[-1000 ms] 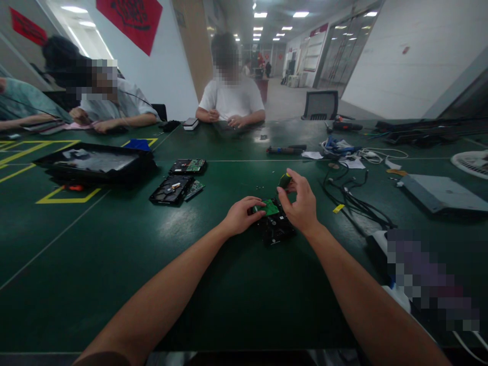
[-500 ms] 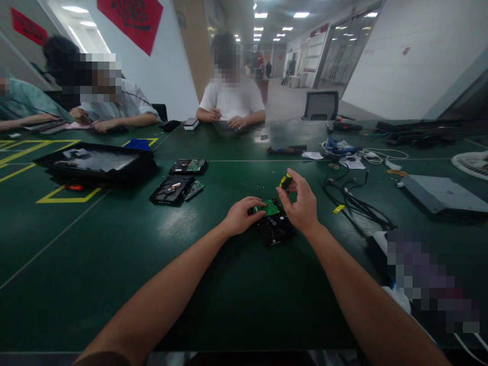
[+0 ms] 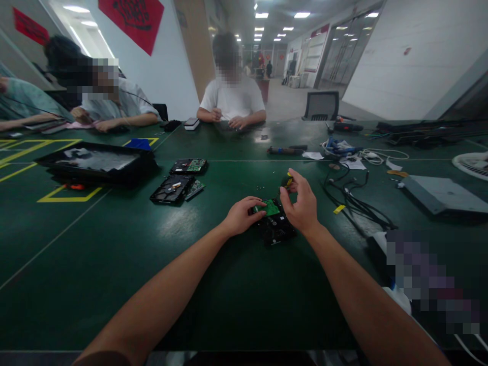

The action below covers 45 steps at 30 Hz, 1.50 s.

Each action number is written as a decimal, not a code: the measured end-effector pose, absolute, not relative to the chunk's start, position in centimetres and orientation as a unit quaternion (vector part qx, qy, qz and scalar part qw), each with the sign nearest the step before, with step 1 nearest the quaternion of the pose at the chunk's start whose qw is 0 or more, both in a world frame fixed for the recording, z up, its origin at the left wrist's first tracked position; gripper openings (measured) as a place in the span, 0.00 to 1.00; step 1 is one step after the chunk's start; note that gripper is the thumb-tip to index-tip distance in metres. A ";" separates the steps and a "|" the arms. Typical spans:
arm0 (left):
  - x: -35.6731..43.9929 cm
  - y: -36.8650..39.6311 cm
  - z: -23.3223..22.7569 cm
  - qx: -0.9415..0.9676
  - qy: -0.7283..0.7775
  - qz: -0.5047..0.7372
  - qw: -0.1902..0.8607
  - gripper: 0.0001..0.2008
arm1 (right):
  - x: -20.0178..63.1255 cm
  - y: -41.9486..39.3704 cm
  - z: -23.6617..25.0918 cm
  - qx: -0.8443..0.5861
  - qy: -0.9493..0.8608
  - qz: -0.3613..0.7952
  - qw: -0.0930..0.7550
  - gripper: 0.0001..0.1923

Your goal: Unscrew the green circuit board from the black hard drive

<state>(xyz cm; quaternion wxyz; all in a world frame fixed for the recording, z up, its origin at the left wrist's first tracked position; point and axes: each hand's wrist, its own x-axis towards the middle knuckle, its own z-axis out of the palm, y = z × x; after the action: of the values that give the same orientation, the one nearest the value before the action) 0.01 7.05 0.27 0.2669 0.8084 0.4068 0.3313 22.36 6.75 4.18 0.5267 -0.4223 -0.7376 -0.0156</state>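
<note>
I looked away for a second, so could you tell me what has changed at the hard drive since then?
Very little: the right hand has re-gripped the yellow screwdriver, fingers shifting slightly. The left hand still steadies the hard drive, which has not moved.

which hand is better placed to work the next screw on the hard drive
Probably the right hand: it already grips the screwdriver above the green circuit board, while the left hand rests on the hard drive's edge.

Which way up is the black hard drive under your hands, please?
Board side up: the black hard drive shows its green circuit board on top, steadied by the left hand.
</note>
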 end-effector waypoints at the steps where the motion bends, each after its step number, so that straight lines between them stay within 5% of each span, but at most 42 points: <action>1: 0.0 7.1 0.2 0.809 0.406 0.332 0.267 0.14 | 22.4 6.7 4.2 -0.424 -0.735 -0.017 0.528 0.30; 45: 0.0 7.2 0.0 0.809 0.399 0.339 0.268 0.15 | 22.2 6.7 4.2 -0.424 -0.738 -0.026 0.524 0.31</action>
<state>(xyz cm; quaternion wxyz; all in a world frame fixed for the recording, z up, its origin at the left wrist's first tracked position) -0.03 7.19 0.01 0.2676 0.8089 0.3990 0.3389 22.19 6.72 4.24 0.5244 -0.4239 -0.7380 -0.0260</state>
